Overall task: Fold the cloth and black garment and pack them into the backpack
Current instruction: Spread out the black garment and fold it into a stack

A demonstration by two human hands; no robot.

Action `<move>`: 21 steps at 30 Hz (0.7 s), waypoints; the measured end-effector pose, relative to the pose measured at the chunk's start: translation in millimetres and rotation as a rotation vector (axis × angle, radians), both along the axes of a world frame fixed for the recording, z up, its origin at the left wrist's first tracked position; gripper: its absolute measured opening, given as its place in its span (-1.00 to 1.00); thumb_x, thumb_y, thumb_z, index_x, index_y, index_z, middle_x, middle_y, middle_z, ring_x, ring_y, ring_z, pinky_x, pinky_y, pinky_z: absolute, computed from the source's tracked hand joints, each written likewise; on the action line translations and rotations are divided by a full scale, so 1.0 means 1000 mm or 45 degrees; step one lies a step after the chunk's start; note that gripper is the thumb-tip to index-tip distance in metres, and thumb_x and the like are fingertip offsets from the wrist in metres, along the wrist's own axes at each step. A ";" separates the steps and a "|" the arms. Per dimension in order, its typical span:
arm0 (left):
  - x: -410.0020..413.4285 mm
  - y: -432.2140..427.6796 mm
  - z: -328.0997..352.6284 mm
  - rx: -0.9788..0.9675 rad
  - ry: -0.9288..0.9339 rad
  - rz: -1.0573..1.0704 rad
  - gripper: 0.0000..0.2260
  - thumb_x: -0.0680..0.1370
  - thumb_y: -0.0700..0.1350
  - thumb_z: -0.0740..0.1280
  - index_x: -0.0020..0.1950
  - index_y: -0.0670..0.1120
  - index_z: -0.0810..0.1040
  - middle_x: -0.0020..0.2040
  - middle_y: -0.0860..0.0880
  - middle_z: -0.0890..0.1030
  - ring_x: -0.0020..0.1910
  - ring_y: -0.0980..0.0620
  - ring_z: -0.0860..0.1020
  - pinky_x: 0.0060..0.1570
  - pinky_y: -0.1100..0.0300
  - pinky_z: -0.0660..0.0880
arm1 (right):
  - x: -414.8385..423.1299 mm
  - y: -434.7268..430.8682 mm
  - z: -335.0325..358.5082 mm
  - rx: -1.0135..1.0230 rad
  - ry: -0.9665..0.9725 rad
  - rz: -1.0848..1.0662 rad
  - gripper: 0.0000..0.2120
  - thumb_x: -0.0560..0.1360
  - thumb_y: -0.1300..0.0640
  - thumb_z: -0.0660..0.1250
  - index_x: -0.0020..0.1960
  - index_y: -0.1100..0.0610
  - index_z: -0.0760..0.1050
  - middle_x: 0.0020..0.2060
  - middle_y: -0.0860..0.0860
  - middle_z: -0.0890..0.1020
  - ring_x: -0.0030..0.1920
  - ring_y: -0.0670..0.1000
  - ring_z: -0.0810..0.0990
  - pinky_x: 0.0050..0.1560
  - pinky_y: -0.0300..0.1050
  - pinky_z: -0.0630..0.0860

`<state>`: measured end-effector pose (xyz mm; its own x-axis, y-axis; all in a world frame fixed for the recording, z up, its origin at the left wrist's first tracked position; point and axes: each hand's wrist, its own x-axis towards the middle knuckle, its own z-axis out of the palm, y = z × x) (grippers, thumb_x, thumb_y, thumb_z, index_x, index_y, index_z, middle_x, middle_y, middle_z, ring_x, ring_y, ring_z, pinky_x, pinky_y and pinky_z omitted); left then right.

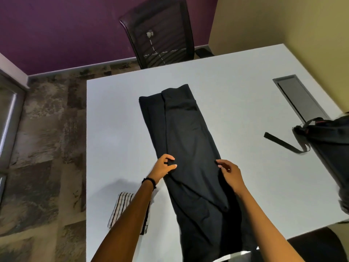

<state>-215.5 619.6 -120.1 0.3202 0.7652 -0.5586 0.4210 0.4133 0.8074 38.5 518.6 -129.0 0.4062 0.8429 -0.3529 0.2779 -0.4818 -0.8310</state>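
A long black garment (187,140) lies lengthwise down the middle of the white table (236,87), its near end hanging toward me over the front edge. My left hand (165,167) pinches the garment's left edge about halfway along. My right hand (229,172) pinches the right edge at the same level. A folded striped cloth (123,208) lies at the near left of the table, partly hidden under my left forearm. The black backpack (328,140) sits at the right edge, cut off by the frame, with a strap trailing left.
A black mesh office chair (160,33) stands behind the far table edge. A grey cable hatch (300,95) is set into the table at the far right. Another dark chair (317,246) is at the near right. Patterned floor lies left of the table.
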 end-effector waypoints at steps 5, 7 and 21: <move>-0.008 -0.026 -0.002 -0.060 0.015 -0.120 -0.93 0.53 -0.21 0.34 -0.11 -0.08 0.48 -0.13 0.02 0.51 -0.10 0.08 0.50 -0.18 0.35 0.45 | -0.007 -0.042 0.007 0.043 -0.054 0.012 -0.76 0.51 0.29 0.27 0.15 0.12 0.53 0.07 0.01 0.57 0.04 -0.05 0.54 0.12 -0.26 0.45; -0.008 -0.032 -0.001 -0.028 0.030 -0.084 -0.92 0.53 -0.22 0.34 -0.13 -0.09 0.48 -0.24 0.04 0.50 -0.22 0.12 0.47 -0.26 0.34 0.42 | -0.011 -0.059 0.004 0.048 -0.121 0.021 -0.71 0.47 0.31 0.31 0.16 0.11 0.51 0.06 0.02 0.53 0.05 -0.02 0.53 0.15 -0.18 0.44; 0.002 -0.074 0.002 0.459 0.395 -0.280 -0.62 0.44 -0.21 0.43 0.24 -0.14 0.47 0.31 -0.17 0.33 0.27 -0.13 0.39 0.35 0.12 0.31 | -0.009 -0.105 0.007 -0.094 -0.170 0.109 -0.51 0.54 0.25 0.24 0.44 0.18 0.24 0.37 0.02 0.33 0.36 0.03 0.32 0.39 -0.07 0.23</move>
<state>-213.7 545.2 -118.6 0.3566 0.8596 -0.3660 0.7084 0.0067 0.7058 29.9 414.0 -121.6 0.3815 0.8503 -0.3625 0.4261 -0.5098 -0.7474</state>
